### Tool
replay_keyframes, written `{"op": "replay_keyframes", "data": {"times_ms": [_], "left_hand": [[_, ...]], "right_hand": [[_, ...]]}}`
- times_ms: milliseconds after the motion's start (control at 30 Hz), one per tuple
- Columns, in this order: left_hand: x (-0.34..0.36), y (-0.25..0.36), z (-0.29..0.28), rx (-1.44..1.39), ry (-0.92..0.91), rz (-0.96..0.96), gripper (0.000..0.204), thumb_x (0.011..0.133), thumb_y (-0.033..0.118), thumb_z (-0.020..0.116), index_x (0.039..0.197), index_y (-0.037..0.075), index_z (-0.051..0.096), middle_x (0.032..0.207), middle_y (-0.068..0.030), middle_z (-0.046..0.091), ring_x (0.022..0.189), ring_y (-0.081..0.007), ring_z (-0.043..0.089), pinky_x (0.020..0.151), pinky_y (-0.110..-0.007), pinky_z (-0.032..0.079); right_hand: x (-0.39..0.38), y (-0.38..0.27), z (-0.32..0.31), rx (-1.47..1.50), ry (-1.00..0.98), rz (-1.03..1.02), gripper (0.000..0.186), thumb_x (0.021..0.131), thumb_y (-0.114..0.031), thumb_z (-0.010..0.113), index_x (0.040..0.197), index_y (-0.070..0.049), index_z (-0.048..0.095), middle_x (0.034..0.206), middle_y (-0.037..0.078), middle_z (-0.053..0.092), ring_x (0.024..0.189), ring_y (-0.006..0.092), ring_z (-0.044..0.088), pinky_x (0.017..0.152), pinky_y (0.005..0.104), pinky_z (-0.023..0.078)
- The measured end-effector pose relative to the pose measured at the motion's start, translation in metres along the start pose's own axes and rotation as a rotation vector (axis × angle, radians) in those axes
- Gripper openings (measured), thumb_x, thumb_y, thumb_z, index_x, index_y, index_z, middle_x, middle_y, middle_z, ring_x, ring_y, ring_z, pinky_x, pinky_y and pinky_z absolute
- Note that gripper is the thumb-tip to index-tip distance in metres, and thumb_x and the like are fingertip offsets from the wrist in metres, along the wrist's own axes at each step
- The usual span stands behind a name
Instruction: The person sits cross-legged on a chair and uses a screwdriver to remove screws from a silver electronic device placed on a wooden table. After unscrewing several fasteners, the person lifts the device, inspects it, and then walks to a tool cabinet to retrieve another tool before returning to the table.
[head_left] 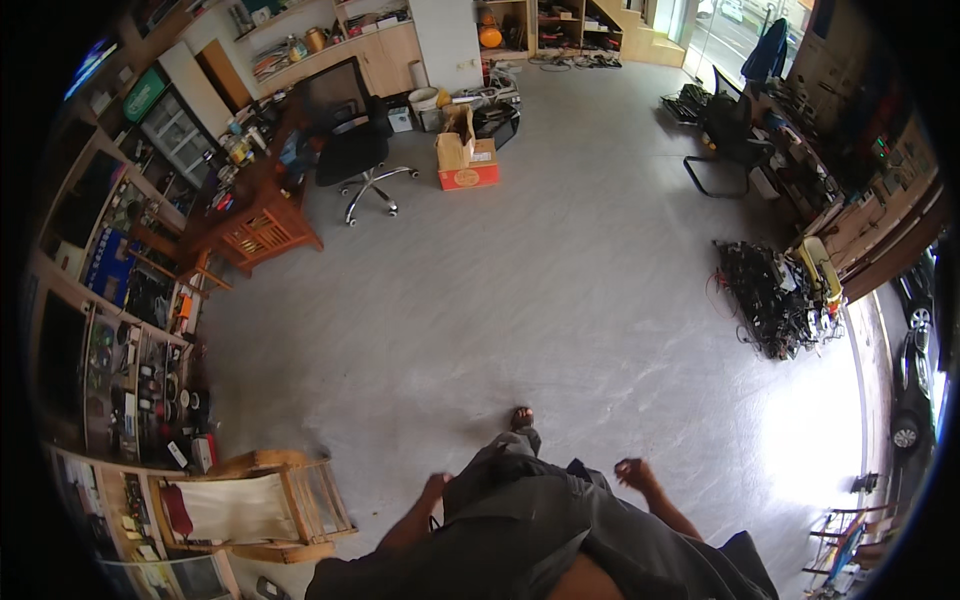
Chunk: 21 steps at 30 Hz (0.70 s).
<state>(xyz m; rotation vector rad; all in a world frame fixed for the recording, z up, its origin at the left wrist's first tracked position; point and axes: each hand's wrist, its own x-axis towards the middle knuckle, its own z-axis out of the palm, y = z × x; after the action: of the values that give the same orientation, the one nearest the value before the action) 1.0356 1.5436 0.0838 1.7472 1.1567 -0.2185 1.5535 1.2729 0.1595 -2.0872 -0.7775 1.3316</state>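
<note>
Nearby, wooden chair (250, 505) by left hand (434, 487).

The left hand (433, 490) is smeared by motion, and its fingers cannot be told apart; it lies just left of the grey trousers (520, 500). Right of the trousers, the right hand (630, 470) is blurred too (whether it is curled around anything is unclear). Below the trousers the person's body is cut off by the lower edge. Left of them, the wooden folding chair (250, 505) is partly lost at the rim, and the shelf goods (140, 370) beyond are too small to name.
</note>
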Motion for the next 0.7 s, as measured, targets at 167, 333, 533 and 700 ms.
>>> {"op": "replay_keyframes", "data": {"times_ms": [167,333,533,700], "left_hand": [[0.208,0.135,-0.174,-0.167,0.100,0.048,0.033,0.093,0.032,0.063,0.074,0.005,0.066,0.063,-0.0087,0.066,0.058,-0.0218,0.066,0.057,-0.038,0.053],[0.372,0.310,-0.286,-0.286,0.277,0.230,0.021,0.099,0.023,0.061,0.103,0.004,0.067,0.084,-0.0047,0.073,0.070,-0.0156,0.069,0.062,-0.033,0.055],[0.489,0.338,-0.313,-0.193,0.310,0.315,0.015,0.097,0.020,0.062,0.093,0.006,0.068,0.073,-0.0053,0.069,0.067,-0.0151,0.067,0.061,-0.032,0.055],[0.514,0.335,-0.245,-0.408,0.038,-0.162,0.026,0.093,0.030,0.061,0.081,0.008,0.066,0.070,-0.0065,0.066,0.060,-0.0208,0.065,0.055,-0.039,0.054]], "right_hand": [[0.044,-0.038,-0.011,-0.052,-0.080,0.053,0.013,0.089,-0.015,0.068,0.093,-0.006,0.076,0.080,0.011,0.075,0.066,0.0167,0.071,0.064,0.0386,0.058],[0.134,-0.051,-0.070,0.000,-0.013,0.089,0.013,0.088,-0.015,0.069,0.094,-0.007,0.077,0.081,0.012,0.076,0.069,0.0183,0.072,0.066,0.0394,0.058],[0.331,-0.098,-0.182,-0.027,0.008,-0.176,0.013,0.086,-0.016,0.070,0.094,-0.008,0.077,0.083,0.013,0.076,0.072,0.0203,0.073,0.068,0.0403,0.058],[0.528,-0.204,-0.362,-0.269,0.074,0.027,0.020,0.082,-0.028,0.072,0.090,-0.011,0.078,0.076,0.012,0.075,0.069,0.0288,0.074,0.067,0.0416,0.059]]}}
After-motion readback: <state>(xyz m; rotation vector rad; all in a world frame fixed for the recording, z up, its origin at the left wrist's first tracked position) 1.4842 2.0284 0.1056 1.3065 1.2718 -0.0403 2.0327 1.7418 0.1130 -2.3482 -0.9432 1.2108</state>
